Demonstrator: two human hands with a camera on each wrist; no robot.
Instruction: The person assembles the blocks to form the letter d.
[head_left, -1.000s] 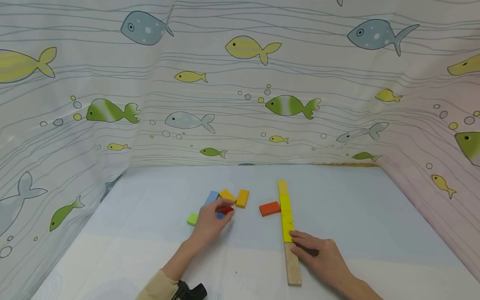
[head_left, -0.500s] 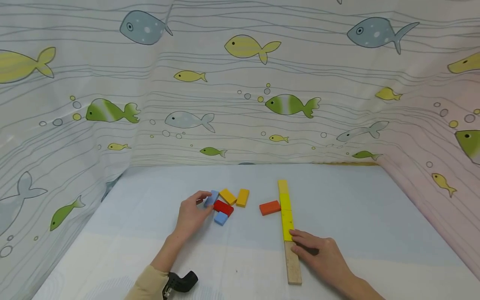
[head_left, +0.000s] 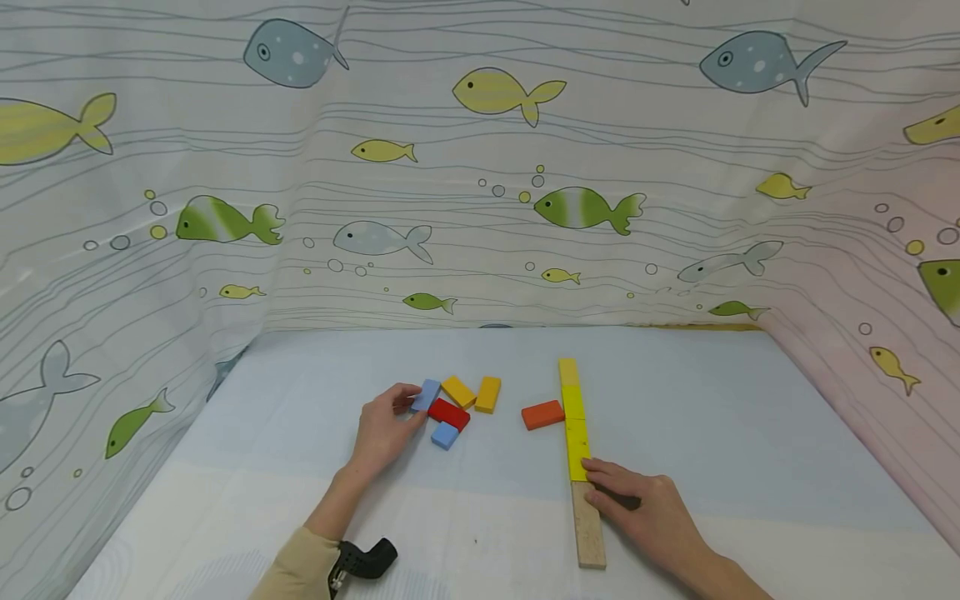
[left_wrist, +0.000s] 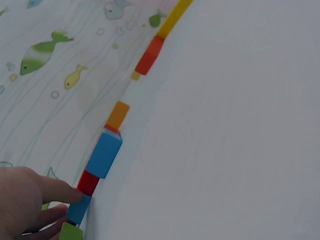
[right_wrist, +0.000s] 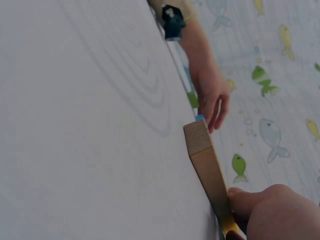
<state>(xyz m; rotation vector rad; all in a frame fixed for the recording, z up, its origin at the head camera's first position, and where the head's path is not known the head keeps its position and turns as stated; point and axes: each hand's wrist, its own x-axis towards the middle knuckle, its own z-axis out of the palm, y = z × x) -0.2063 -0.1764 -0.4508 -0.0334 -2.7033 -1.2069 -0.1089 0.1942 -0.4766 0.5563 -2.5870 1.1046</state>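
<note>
My left hand has its thumb and fingers about a blue block, pinching it at the left of a small cluster. Touching that block is a red block, with a second blue block just nearer. A green block, hidden behind the hand in the head view, shows in the left wrist view. My right hand rests its fingertips along the right side of a row, where a yellow block meets a plain wooden block. More yellow blocks continue the row away from me.
Two orange-yellow blocks, one left and one right, lie beyond the red block. An orange-red block lies against the row's left side. A fish-patterned curtain rises behind the pale table.
My left hand has moved left from over the red block to the blue block, then stayed there. The right hand and the row have kept their place.
</note>
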